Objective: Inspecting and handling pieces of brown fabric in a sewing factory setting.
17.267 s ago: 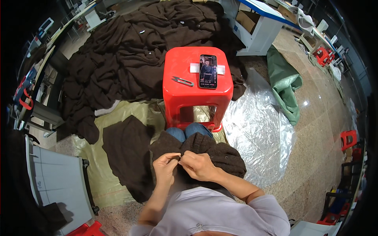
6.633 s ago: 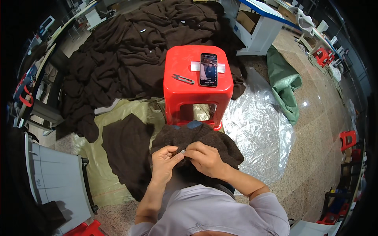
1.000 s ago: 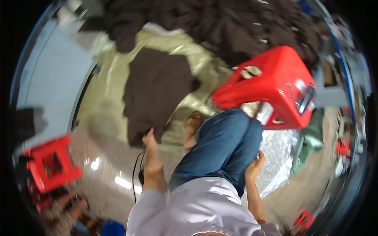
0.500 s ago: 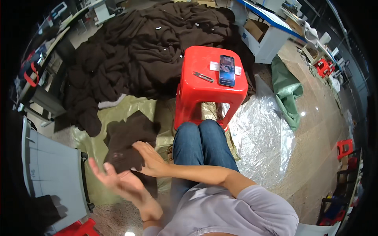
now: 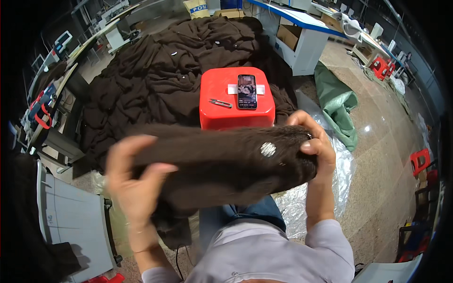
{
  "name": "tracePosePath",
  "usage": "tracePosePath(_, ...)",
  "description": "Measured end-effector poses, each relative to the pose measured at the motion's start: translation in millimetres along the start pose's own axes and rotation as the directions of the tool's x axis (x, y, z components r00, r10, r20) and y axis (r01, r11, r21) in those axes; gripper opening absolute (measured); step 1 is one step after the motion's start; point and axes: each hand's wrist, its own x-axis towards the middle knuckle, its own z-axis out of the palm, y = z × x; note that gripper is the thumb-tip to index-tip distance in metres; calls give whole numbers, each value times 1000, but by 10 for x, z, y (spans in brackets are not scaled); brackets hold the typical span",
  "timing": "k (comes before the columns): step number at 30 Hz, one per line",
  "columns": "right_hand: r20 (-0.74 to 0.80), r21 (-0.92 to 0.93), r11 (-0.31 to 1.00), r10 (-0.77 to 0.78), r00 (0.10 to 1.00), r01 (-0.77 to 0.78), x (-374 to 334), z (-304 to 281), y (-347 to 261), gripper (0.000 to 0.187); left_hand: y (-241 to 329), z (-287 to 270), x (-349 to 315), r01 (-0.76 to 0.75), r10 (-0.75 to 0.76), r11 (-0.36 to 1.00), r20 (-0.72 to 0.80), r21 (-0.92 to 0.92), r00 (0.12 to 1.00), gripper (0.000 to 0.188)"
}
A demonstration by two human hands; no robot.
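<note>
A dark brown fuzzy cloth piece [image 5: 217, 162] is stretched crosswise over my lap, partly blurred. My right hand [image 5: 318, 148] grips its right end, the thumb pressed on the near face and the fingers behind. At the left end, my left hand [image 5: 134, 177] has its thumb and fingers around the cloth; motion smears it. A shiny silver-white patch [image 5: 268, 149] shows on the cloth near my right hand. Beyond it stands a red plastic stool [image 5: 214, 85], partly hidden by the cloth. On the stool lie a phone [image 5: 247, 92] with its screen lit and small thread snips [image 5: 220, 103].
A large heap of dark brown cloth [image 5: 155, 75] covers the floor beyond the stool. To its right lie green sheeting [image 5: 332, 104] and clear plastic film [image 5: 342, 174]. A grey panel on wheels [image 5: 75, 217] stands at my left. A blue-edged table [image 5: 302, 21] is at the back.
The cloth piece has come up from the floor at my left to in front of me. My right hand has swung to the right with its end, and the view has shifted slightly.
</note>
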Motion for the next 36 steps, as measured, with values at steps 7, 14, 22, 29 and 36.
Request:
tracePosePath(7, -305, -537, 632, 473, 827, -559, -630, -1817, 1644, 26, -1334, 1811, -1585, 104, -233, 951, 454, 290, 860, 24)
tracePosePath(14, -274, -634, 712, 161, 948, -304, -1020, -1870, 2931, 19, -1433, 1765, -1617, 289, -357, 896, 159, 336, 921, 23)
tracePosePath(22, -142, -786, 594, 93, 985, -169, -428, -1069, 2347, 31, -2343, 1497, -2318, 601, -605, 796, 91, 63, 791, 27)
tracePosePath(29, -168, -722, 684, -25, 985, -105, -313, -1087, 2388, 20, -2934, 1379, -3042, 782, -793, 610, 91, 127, 603, 19)
tracePosePath(36, -188, -487, 769, 371, 909, -414, -273, -1171, 2174, 25, -3297, 918, -3500, 887, -928, 286, 124, -363, 351, 30)
